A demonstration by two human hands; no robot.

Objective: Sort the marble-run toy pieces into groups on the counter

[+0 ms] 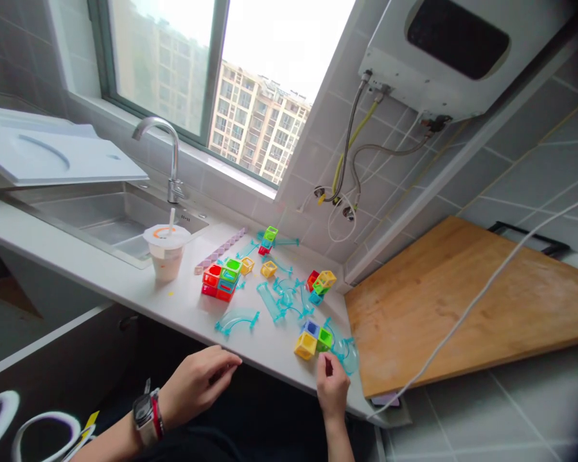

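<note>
Coloured translucent toy cubes and clear teal track pieces lie spread on a white counter (139,292). My right hand (332,385) is at the counter's front edge, fingers curled and touching a teal curved piece (345,351) beside a small cluster of yellow, blue and green cubes (313,339). My left hand (197,384), with a watch on the wrist, rests at the counter edge with fingers loosely bent and nothing in it, just below a teal arch piece (237,319). A red, green and blue cube block (220,280) stands further back.
A lidded drink cup with a straw (166,249) stands left of the toys, in front of a steel sink (101,218) and tap (172,154). A wooden board (457,301) lies to the right with a white cable (467,308) across it. A water heater hangs above.
</note>
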